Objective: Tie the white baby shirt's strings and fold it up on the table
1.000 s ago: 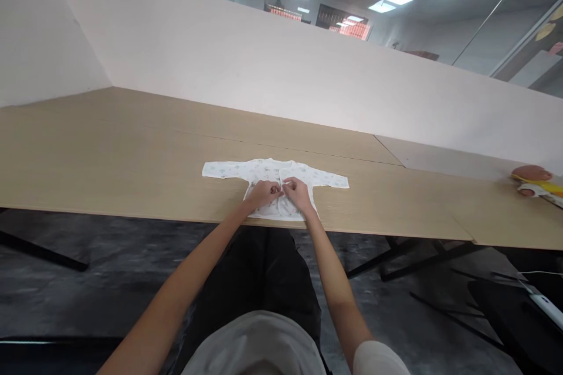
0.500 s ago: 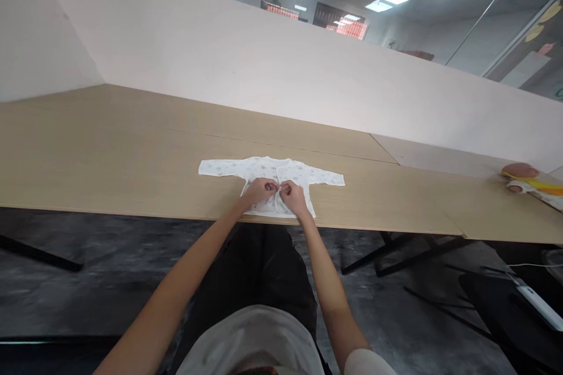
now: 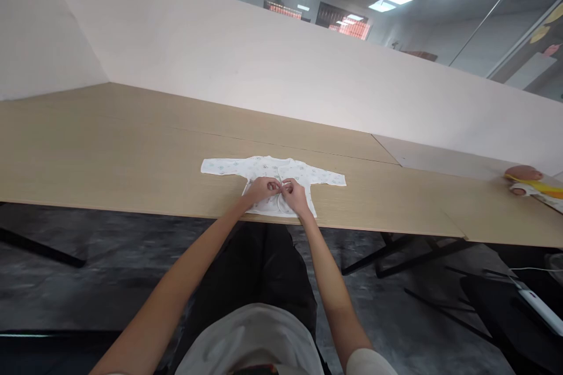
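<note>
A small white baby shirt [image 3: 269, 167] with a faint print lies flat on the wooden table [image 3: 145, 158], its sleeves spread to both sides and its hem close to the front edge. Over its middle, my left hand [image 3: 263, 188] pinches the fabric along the front opening. My right hand [image 3: 294, 195] faces it from the other side, thumb and fingers also closed on the shirt front. The fingertips of both hands nearly meet there. Whatever small fastening may lie between them is too small to make out.
A baby doll [image 3: 525, 173] with yellow and white cloth lies at the table's far right. Behind the table rises a white partition [image 3: 246, 64] with glass above. At lower right, a black chair [image 3: 492, 299] bears a white power strip [image 3: 541, 307].
The fingertips of both hands have drawn slightly closer together at the shirt's front. The whole view has shifted a little; the shirt stays in place.
</note>
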Tool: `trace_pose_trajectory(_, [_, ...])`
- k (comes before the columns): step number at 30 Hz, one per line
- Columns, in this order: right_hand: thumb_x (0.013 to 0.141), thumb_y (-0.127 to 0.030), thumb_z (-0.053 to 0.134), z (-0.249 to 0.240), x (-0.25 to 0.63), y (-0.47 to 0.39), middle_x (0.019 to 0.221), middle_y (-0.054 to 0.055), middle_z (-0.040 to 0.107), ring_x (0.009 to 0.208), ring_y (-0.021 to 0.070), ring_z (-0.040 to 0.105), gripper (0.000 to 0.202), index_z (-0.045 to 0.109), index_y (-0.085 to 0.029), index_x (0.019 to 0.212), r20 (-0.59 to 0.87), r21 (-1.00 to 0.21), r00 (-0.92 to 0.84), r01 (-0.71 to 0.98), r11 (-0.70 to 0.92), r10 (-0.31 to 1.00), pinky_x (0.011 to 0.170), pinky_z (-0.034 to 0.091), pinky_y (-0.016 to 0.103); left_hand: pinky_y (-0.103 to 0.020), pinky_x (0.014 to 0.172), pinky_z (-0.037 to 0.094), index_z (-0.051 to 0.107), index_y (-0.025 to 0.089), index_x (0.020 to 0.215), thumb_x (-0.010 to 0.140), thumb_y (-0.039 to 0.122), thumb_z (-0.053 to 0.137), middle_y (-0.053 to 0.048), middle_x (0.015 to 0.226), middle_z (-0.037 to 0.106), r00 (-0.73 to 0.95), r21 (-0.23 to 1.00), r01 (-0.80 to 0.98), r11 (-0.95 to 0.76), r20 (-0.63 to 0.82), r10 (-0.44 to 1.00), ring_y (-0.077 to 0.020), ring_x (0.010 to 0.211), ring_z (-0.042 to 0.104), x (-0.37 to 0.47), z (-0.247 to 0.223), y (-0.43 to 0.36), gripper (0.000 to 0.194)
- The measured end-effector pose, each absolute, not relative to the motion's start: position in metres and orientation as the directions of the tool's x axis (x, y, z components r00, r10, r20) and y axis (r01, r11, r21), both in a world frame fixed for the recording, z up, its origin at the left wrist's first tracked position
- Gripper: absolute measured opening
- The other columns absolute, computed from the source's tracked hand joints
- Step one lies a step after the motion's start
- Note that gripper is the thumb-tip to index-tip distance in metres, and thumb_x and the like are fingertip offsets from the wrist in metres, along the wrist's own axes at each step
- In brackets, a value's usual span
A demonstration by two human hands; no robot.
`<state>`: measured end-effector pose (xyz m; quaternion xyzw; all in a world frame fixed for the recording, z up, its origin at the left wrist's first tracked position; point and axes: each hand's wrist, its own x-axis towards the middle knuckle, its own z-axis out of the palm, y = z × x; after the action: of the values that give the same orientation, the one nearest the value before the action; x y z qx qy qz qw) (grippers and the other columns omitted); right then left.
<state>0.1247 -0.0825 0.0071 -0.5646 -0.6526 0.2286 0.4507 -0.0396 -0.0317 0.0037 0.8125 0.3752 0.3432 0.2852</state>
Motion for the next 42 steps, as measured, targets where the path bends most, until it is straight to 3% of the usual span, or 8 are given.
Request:
trace_pose_trajectory(9, [0.067, -0.018, 0.049, 0.01, 0.127, -0.079, 0.062, -0.006, 0.057, 0.06, 0.0148, 0.057, 0.025, 0.061, -0.02, 0.089, 0.237, -0.881, 0.196, 0.456, 0.126, 0.951, 0.063, 0.045, 0.025, -0.029, 0.079, 0.05, 0.077, 0.021, 0.094, 0.074, 0.025, 0.061, -0.004, 0.091, 0.074, 0.501, 0.633, 0.513, -0.579, 0.328, 0.801, -0.0177, 0.081, 0.064, -0.039, 0.01, -0.034, 0.026])
trace_pose_trajectory(14, [0.067, -0.02, 0.047, 0.009, 0.132, -0.079, 0.065, -0.004, 0.056, 0.066, 0.0164, 0.057, 0.026, 0.061, -0.018, 0.089, 0.278, -0.864, 0.315, 0.495, 0.093, 0.907, 0.068, 0.045, 0.026, -0.031, 0.084, 0.05, 0.077, 0.02, 0.093, 0.076, 0.022, 0.057, -0.004, 0.092, 0.075, 0.5, 0.628, 0.519, -0.58, 0.327, 0.802, -0.0183, 0.083, 0.065, -0.039, 0.01, -0.035, 0.027])
trace_pose_trajectory(20, [0.071, -0.018, 0.051, 0.009, 0.13, -0.076, 0.086, 0.003, 0.064, 0.082, 0.0188, 0.061, 0.03, 0.062, -0.017, 0.098, 0.226, -0.728, 0.291, 0.684, -0.037, 0.93, 0.08, 0.045, 0.028, -0.041, 0.105, 0.041, 0.073, 0.023, 0.104, 0.08, 0.026, 0.058, -0.006, 0.115, 0.069, 0.428, 0.49, 0.642, -0.589, 0.408, 0.806, -0.023, 0.112, 0.059, -0.04, 0.008, -0.035, 0.028])
trace_pose_trajectory(27, [0.084, -0.041, 0.058, 0.029, 0.113, -0.035, 0.118, 0.015, 0.06, 0.107, 0.0263, 0.06, 0.04, 0.059, -0.015, 0.114, 0.118, -0.532, 0.218, 0.838, -0.123, 0.969, 0.089, 0.046, 0.034, -0.045, 0.114, 0.03, 0.056, 0.023, 0.131, 0.092, 0.034, 0.048, -0.009, 0.143, 0.052, 0.438, 0.276, 0.808, -0.521, 0.31, 0.844, -0.0247, 0.134, 0.045, -0.033, 0.001, -0.035, 0.042])
trace_pose_trajectory(31, [0.084, -0.03, 0.058, 0.035, 0.099, -0.007, 0.122, 0.02, 0.057, 0.113, 0.0312, 0.056, 0.028, 0.062, -0.013, 0.105, 0.146, -0.462, 0.204, 0.879, -0.116, 0.968, 0.09, 0.046, 0.039, -0.05, 0.116, 0.026, 0.048, 0.022, 0.139, 0.093, 0.034, 0.044, -0.011, 0.147, 0.048, 0.466, 0.228, 0.814, -0.535, 0.294, 0.834, -0.0266, 0.136, 0.042, -0.029, -0.001, -0.037, 0.047])
trace_pose_trajectory(34, [0.081, -0.02, 0.056, 0.031, 0.098, 0.004, 0.11, 0.019, 0.063, 0.103, 0.0289, 0.061, 0.015, 0.066, -0.014, 0.09, 0.187, -0.472, 0.219, 0.875, -0.108, 0.958, 0.084, 0.047, 0.036, -0.053, 0.116, 0.022, 0.045, 0.018, 0.142, 0.094, 0.032, 0.042, -0.015, 0.149, 0.043, 0.478, 0.218, 0.813, -0.54, 0.282, 0.832, -0.0285, 0.138, 0.039, -0.028, -0.002, -0.04, 0.05])
trace_pose_trajectory(38, [0.077, -0.015, 0.048, 0.02, 0.109, 0.009, 0.086, 0.013, 0.068, 0.08, 0.0223, 0.062, 0.019, 0.067, -0.016, 0.075, 0.228, -0.592, 0.297, 0.799, -0.11, 0.927, 0.075, 0.045, 0.031, -0.052, 0.116, 0.02, 0.049, 0.021, 0.139, 0.093, 0.032, 0.043, -0.014, 0.149, 0.044, 0.492, 0.224, 0.801, -0.555, 0.282, 0.824, -0.0297, 0.139, 0.038, -0.03, -0.003, -0.042, 0.047])
trace_pose_trajectory(42, [0.075, -0.02, 0.045, 0.011, 0.121, 0.01, 0.08, 0.009, 0.069, 0.076, 0.0205, 0.06, 0.024, 0.068, -0.016, 0.078, 0.3, -0.75, 0.389, 0.661, -0.037, 0.871, 0.074, 0.044, 0.029, -0.052, 0.111, 0.029, 0.06, 0.025, 0.125, 0.086, 0.035, 0.055, -0.011, 0.139, 0.054, 0.504, 0.255, 0.796, -0.549, 0.224, 0.834, -0.0317, 0.13, 0.047, -0.029, 0.011, -0.024, 0.041])
